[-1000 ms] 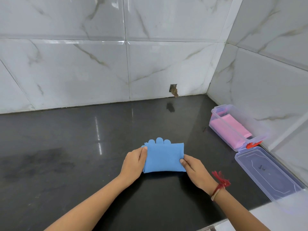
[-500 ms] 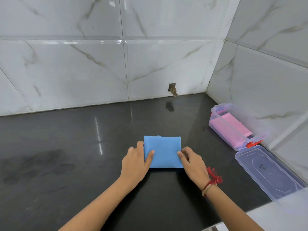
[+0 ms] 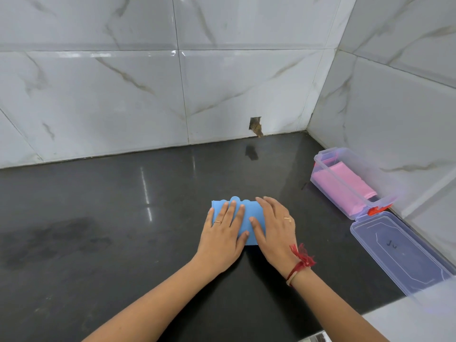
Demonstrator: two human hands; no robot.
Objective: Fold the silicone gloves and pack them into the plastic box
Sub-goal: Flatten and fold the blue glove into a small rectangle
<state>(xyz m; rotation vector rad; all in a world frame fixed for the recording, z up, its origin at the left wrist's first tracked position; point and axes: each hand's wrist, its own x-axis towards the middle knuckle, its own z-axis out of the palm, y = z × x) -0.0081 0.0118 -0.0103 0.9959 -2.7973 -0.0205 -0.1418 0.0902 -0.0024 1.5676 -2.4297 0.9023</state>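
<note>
A folded blue silicone glove (image 3: 248, 213) lies flat on the black counter (image 3: 123, 230), its fingertip bumps showing at the far edge. My left hand (image 3: 223, 233) lies palm-down on its left half, fingers spread. My right hand (image 3: 274, 225) lies flat on its right half. Both hands press on the glove and cover most of it. The clear plastic box (image 3: 355, 201) stands open at the right by the wall, with a folded pink glove (image 3: 343, 183) inside.
The box's clear lid (image 3: 399, 253) lies flat on the counter, hinged at the box's near end with a red clasp (image 3: 376, 210). Tiled walls close the back and the right. A small hole (image 3: 256, 125) sits low in the back wall.
The glove was folded over once more, then both hands moved from pinching its side edges onto its top, pressing flat. The glove's fingertip bumps show again at the far edge.
</note>
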